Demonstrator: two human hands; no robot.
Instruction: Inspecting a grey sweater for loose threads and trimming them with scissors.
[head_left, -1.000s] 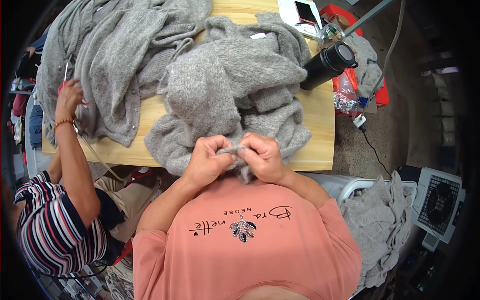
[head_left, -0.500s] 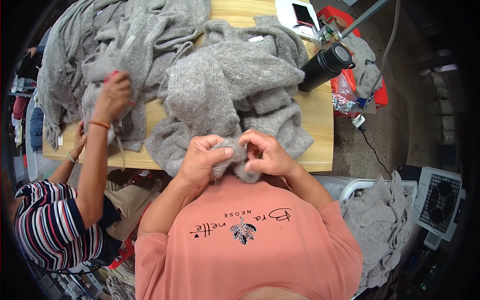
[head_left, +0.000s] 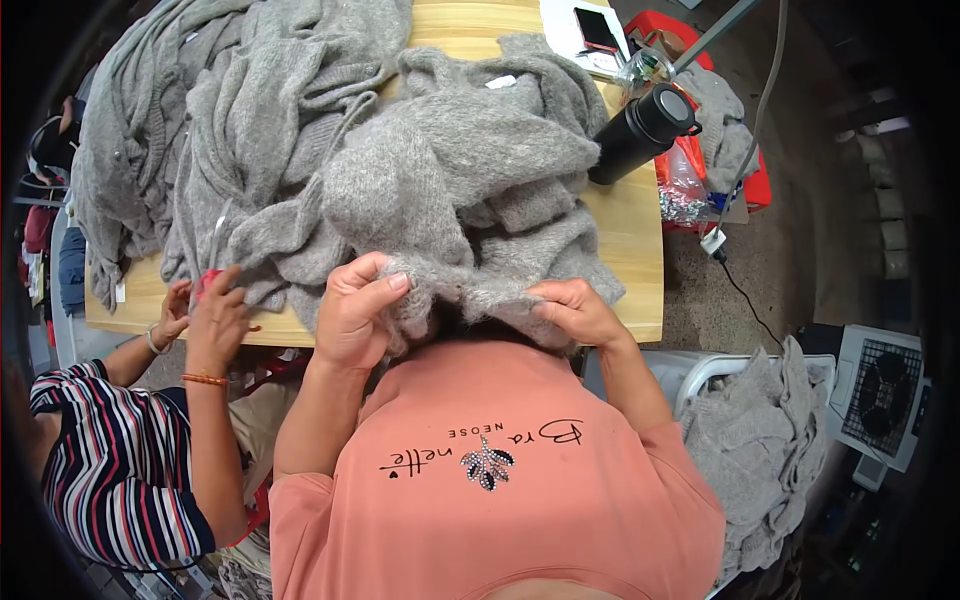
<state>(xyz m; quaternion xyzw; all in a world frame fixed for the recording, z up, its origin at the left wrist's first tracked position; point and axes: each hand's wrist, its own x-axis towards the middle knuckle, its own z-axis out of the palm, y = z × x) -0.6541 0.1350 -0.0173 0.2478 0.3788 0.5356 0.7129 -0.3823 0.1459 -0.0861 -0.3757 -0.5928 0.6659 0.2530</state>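
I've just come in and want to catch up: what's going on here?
The person at the wooden table has a gray fuzzy knit garment bunched in front of them. The left hand and right hand each pinch it, with a stretch of the knit spanning between them at the table's near edge. To the left, a co-worker in a striped shirt holds a red-handled tool beside more gray knitwear. A black flask stands to the right.

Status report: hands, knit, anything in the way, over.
Left hand and right hand both gripping grey knit. Knit spans between them. Black bottle beyond, touching neither hand.
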